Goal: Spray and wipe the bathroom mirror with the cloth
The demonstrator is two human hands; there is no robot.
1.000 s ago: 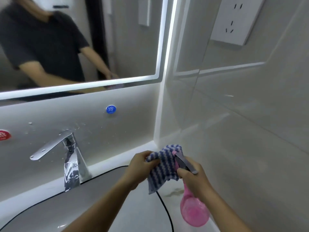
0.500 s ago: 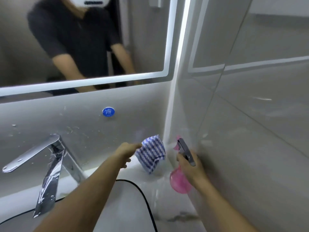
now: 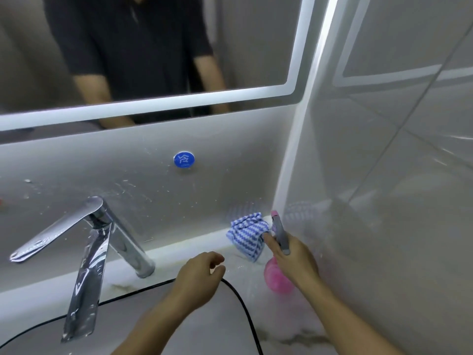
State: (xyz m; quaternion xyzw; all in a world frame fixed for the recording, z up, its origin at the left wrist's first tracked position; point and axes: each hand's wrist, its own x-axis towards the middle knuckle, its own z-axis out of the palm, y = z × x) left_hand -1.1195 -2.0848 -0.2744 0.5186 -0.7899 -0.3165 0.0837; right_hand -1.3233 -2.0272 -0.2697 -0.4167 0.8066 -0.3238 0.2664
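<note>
The blue-and-white striped cloth [image 3: 247, 234] lies crumpled on the counter in the back right corner, against the wall. My right hand [image 3: 294, 257] grips the pink spray bottle [image 3: 277, 279] by its grey trigger head, its fingertips touching the cloth's right edge. My left hand [image 3: 198, 278] hovers over the sink rim, left of the cloth, holding nothing, fingers loosely curled and apart. The lit-edged mirror [image 3: 256, 47] fills the upper wall and reflects a person in a dark shirt.
A chrome faucet [image 3: 97, 242] stands at the left behind the sink [image 3: 240, 298], whose rim is a black line. A round blue sticker [image 3: 184, 159] sits on the splashback under the mirror. Glossy tiled wall [image 3: 396, 175] closes the right side. Water droplets speckle the splashback.
My left hand has let go of the cloth, which now rests in the counter corner, and has drawn back toward the sink. My right hand has lowered the spray bottle beside the cloth.
</note>
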